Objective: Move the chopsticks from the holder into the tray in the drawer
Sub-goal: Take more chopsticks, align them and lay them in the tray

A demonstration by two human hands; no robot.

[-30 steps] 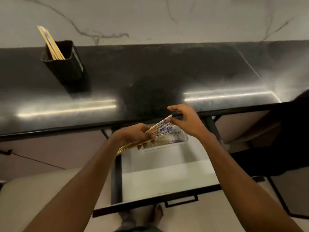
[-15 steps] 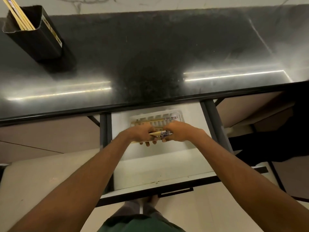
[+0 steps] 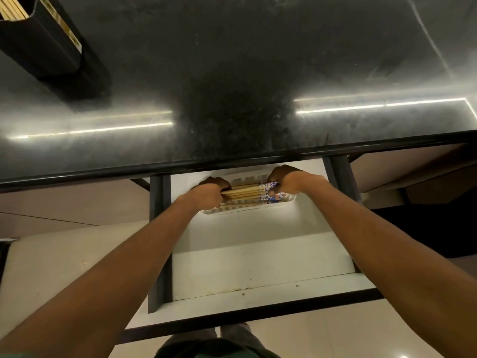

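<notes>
Both hands clamp one bundle of chopsticks [image 3: 242, 190] over the tray [image 3: 247, 209] in the drawer [image 3: 258, 259] — left hand [image 3: 209, 192] on the plain ends, right hand [image 3: 289, 178] on the printed ends. Let go unevenly and sticks could fan over the rim — more wait in the holder [image 3: 44, 45].

tray [image 3: 247, 209] in drawer [image 3: 258, 262] below counter [image 3: 232, 73], holder [image 3: 44, 45] far left on counter

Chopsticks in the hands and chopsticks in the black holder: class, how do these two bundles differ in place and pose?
The chopsticks in the hands lie flat over the white tray in the open drawer; the chopsticks in the holder stand on the counter. The first bundle is gripped at both ends by the left hand and right hand; the second is untouched. Both look pale wooden.
</notes>
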